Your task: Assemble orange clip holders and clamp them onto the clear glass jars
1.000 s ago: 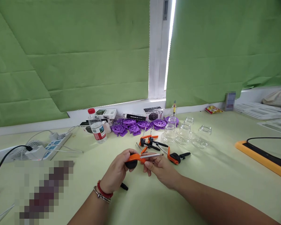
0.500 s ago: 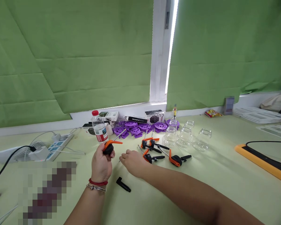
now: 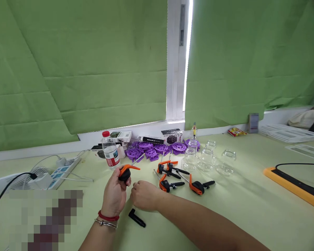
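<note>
Nearest to me, a loose black grip piece (image 3: 136, 218) is lying flat on the counter (image 3: 238, 209), just in front of my hands, where either one could reach it.

My left hand (image 3: 114, 195) is grasping an orange-and-black clamp (image 3: 125, 171). The fingers are wrapping its black body from below, lifting it clear of the counter. Its thin metal rod (image 3: 137, 161) is pointing up and away from me, probably so the working end is staying in view. My right hand (image 3: 143, 199) is resting on the counter just beside the left, fingers curling loosely towards it. I cannot tell whether it is closing on anything, since the fingertips are turning away from me.

Beyond the hands, three more clamps (image 3: 165, 183) are lying on their sides close together. Behind them, clear glass cups (image 3: 206, 158) are standing mouth up in a cluster, and purple plastic discs (image 3: 157, 150) are lying heaped along the wall with a water bottle (image 3: 110, 153) and small boxes (image 3: 172, 134). Green curtains (image 3: 94, 69) are hanging across the window.
</note>
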`<state>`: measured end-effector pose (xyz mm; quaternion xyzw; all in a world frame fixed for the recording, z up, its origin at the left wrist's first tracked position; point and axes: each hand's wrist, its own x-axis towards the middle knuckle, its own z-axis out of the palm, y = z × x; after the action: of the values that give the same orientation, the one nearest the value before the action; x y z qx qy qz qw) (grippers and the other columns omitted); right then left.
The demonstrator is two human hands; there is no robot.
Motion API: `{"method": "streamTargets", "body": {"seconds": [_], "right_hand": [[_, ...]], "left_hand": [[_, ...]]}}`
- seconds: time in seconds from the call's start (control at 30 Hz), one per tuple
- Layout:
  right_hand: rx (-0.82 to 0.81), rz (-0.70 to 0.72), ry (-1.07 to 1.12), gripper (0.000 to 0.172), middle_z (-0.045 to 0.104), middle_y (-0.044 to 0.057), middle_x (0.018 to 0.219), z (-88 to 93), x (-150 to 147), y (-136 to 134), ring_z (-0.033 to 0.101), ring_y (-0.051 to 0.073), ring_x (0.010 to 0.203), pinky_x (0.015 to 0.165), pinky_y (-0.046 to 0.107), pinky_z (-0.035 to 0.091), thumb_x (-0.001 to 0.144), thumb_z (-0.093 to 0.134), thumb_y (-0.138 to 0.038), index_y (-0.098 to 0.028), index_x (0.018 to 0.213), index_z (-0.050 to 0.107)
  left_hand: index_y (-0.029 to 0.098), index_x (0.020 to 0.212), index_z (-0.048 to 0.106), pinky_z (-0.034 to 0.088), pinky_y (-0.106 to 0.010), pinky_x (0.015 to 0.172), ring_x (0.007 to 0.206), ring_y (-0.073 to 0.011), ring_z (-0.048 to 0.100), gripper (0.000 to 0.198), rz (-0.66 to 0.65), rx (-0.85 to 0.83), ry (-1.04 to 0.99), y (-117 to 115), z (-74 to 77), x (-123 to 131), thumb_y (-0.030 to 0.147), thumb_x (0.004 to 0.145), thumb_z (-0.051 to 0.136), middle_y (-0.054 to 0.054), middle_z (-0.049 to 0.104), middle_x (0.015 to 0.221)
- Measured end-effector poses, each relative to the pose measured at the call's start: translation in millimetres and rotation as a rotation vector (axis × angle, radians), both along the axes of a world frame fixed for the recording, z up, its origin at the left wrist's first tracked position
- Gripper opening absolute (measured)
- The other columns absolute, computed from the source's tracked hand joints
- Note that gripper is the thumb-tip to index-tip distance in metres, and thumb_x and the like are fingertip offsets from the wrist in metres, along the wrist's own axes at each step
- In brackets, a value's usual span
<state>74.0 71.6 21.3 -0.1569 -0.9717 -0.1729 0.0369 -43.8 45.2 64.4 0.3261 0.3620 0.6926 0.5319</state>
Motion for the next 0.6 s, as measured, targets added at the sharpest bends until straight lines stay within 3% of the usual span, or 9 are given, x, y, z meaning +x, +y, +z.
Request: {"method": "streamTargets", "body": {"seconds": [0.1, 0.2, 0.33, 0.43, 0.5, 0.6], "right_hand": [[0.037, 0.008, 0.055, 0.013, 0.066, 0.011, 0.081, 4.7, 8.6, -2.1, 0.058, 0.022, 0.076, 0.060, 0.031, 0.040, 0.083, 0.050, -0.009, -0.010, 0.083, 0.063], [-0.010, -0.027, 0.265, 0.013, 0.065, 0.011, 0.080, 16.1, 24.7, -8.4, 0.057, 0.021, 0.077, 0.066, 0.032, 0.043, 0.082, 0.049, -0.009, -0.010, 0.086, 0.061], [-0.345, -0.141, 0.923, 0.009, 0.063, 0.005, 0.075, 45.8, 57.0, -26.0, 0.056, 0.016, 0.072, 0.068, 0.029, 0.045, 0.079, 0.051, -0.013, -0.015, 0.081, 0.059], [-0.692, -0.229, 1.353, 0.006, 0.059, 0.001, 0.071, 68.8, 78.4, -37.9, 0.054, 0.012, 0.064, 0.060, 0.024, 0.045, 0.081, 0.053, -0.021, -0.018, 0.081, 0.058], [-0.859, -0.263, 1.527, 0.007, 0.059, 0.001, 0.071, 76.9, 86.0, -41.2, 0.054, 0.012, 0.064, 0.059, 0.024, 0.045, 0.080, 0.057, -0.025, -0.018, 0.081, 0.057], [-0.979, -0.272, 1.583, 0.008, 0.059, 0.000, 0.071, 76.5, 87.7, -40.3, 0.055, 0.012, 0.064, 0.060, 0.024, 0.046, 0.077, 0.060, -0.024, -0.017, 0.080, 0.058]], "left_hand": [[0.015, 0.088, 0.062, 0.040, -0.024, 0.051, 0.052, -0.0100, 0.045, 0.028, -0.033, -0.012, 0.009, 0.0, -1.0, 0.4, 0.041, 0.080, 0.057, 0.001, 0.051, 0.064], [0.015, 0.090, 0.062, 0.040, -0.024, 0.052, 0.052, -0.0106, 0.045, 0.029, -0.057, -0.040, 0.000, 0.5, -1.6, 0.7, 0.042, 0.082, 0.056, 0.000, 0.052, 0.065], [0.015, 0.090, 0.062, 0.039, -0.025, 0.053, 0.054, -0.0117, 0.046, 0.029, -0.124, -0.044, 0.015, -4.4, -0.3, 8.2, 0.042, 0.084, 0.054, -0.002, 0.053, 0.067], [0.015, 0.096, 0.062, 0.038, -0.026, 0.055, 0.056, -0.0120, 0.046, 0.034, -0.199, -0.083, 0.054, -14.1, -0.8, 22.6, 0.044, 0.086, 0.051, -0.002, 0.052, 0.068], [0.014, 0.100, 0.062, 0.038, -0.026, 0.057, 0.057, -0.0116, 0.046, 0.037, -0.288, -0.112, 0.091, -21.9, -2.6, 34.3, 0.046, 0.087, 0.050, -0.002, 0.052, 0.071], [0.015, 0.100, 0.062, 0.037, -0.026, 0.060, 0.060, -0.0114, 0.046, 0.038, -0.449, -0.120, 0.164, -31.4, -6.8, 48.1, 0.047, 0.088, 0.047, -0.002, 0.051, 0.076]]}}
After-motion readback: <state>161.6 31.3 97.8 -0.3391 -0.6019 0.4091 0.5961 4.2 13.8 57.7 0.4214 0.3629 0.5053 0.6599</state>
